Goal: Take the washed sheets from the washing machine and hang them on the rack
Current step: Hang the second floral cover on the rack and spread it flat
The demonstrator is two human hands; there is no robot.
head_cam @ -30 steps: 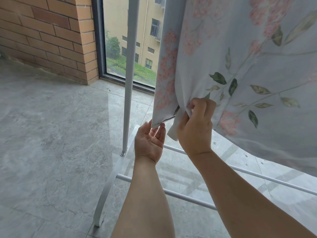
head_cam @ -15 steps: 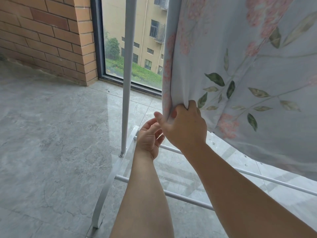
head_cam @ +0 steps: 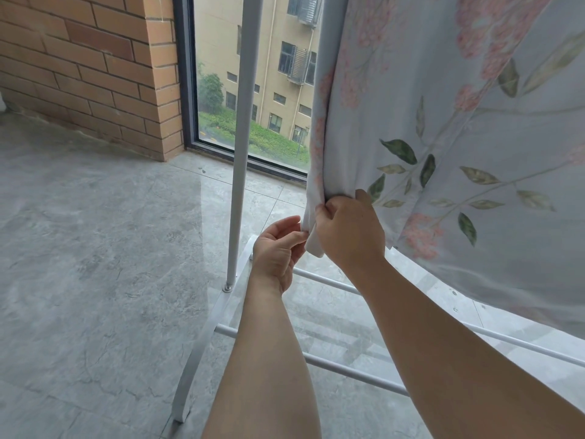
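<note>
A pale sheet printed with pink blossoms and green leaves hangs down from above and fills the upper right. Its top is out of frame. My right hand is closed on the sheet's lower left corner, bunching the fabric. My left hand sits just left of it, palm up, with its fingertips pinching the white tip of that corner. The white metal rack has an upright post left of the sheet and low horizontal bars under my forearms.
A brick wall runs along the upper left. A dark-framed window stands behind the rack post. Grey stone tiles cover the floor. The rack's curved foot rests on the tiles near the bottom centre.
My right hand slid down the sheet's left edge and gathered the corner. My left hand rose from below and closed its fingertips on the corner's tip.
</note>
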